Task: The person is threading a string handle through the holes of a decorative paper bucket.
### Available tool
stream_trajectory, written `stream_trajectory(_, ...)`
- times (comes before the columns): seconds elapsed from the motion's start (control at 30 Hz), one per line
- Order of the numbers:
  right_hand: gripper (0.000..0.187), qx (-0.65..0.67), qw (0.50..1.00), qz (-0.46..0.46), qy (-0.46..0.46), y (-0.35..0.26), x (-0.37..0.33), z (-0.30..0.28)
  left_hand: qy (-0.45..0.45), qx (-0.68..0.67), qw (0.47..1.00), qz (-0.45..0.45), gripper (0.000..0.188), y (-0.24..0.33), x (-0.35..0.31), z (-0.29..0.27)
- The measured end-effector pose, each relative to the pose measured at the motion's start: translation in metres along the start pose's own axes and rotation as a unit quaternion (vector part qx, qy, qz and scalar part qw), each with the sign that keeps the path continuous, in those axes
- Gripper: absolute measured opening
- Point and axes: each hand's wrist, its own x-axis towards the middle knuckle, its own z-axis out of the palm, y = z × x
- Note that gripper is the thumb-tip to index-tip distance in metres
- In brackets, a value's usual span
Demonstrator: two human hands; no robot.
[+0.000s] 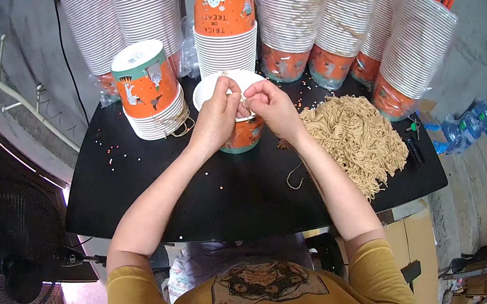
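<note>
Orange paper cup [242,134] is stood upright at frame centre on the black table [154,193], directly under both hands. Left hand [216,118] and right hand [271,107] are pinched together over its white rim, a thin tan string [243,104] gripped between them. Cup interior looks empty. String pile [353,133] lies just right, nearer the right hand. Stacked cups [150,93] stand upper left.

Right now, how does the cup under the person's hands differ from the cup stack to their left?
The cup under the hands stands alone with its white inside open upward; the left stack is many nested cups turned bottom up. Both hands, left hand and right hand, touch the single cup; none touch the stack. Both are orange with teal bands.
</note>
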Motion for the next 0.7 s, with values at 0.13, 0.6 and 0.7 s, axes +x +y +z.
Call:
stream_trajectory(0.13,0.019,-0.036,0.998,0.04,-0.02,-0.009,0.001,-0.001,-0.001,-0.076,0.997,-0.002,0.014,-0.017,0.004,-0.008)
stream_trajectory(0.6,0.037,-0.453,0.842,-0.155,-0.249,-0.011,0.035,-0.021,-0.078,0.158,0.982,0.071,0.044,-0.011,-0.025,-0.023)
stream_trajectory(0.7,0.035,-0.462,0.817,-0.075,-0.337,-0.011,0.037,-0.014,-0.093,0.138,0.984,0.061,0.045,-0.006,-0.028,-0.039)
